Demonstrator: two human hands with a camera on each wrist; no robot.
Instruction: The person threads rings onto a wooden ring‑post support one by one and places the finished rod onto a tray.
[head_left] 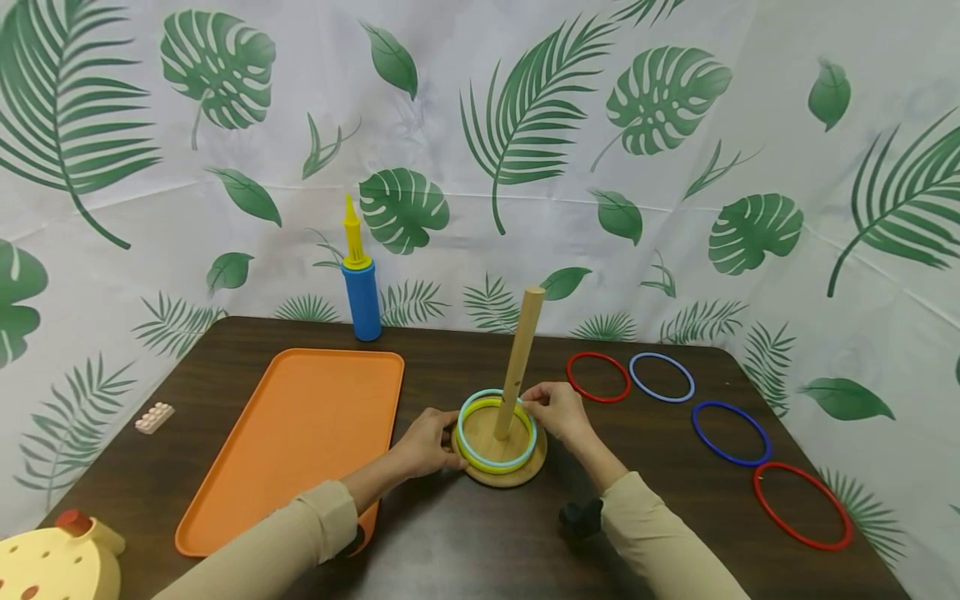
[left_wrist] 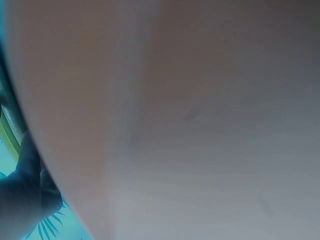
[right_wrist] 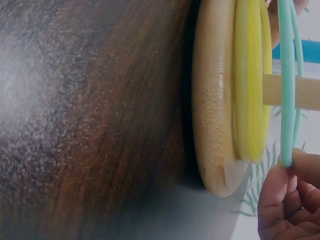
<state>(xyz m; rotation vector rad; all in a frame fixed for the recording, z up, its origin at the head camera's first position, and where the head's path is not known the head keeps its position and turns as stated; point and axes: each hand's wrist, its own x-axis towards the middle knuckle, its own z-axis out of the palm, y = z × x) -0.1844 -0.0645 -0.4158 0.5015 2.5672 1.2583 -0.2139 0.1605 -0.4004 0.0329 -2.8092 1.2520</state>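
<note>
A wooden peg stand sits on the dark table, its upright peg rising from a round base. Around the peg, a yellow ring lies on the base. A light teal ring hovers just above it. My right hand pinches the teal ring's right edge, fingertips closed on it. At the ring's left edge, my left hand grips it, beside the base. Blurred skin fills the left wrist view.
An orange tray lies left of the stand, a blue and yellow pump behind it. Loose rings lie to the right: red, light blue, dark blue, red. A pink brick and a yellow toy sit far left.
</note>
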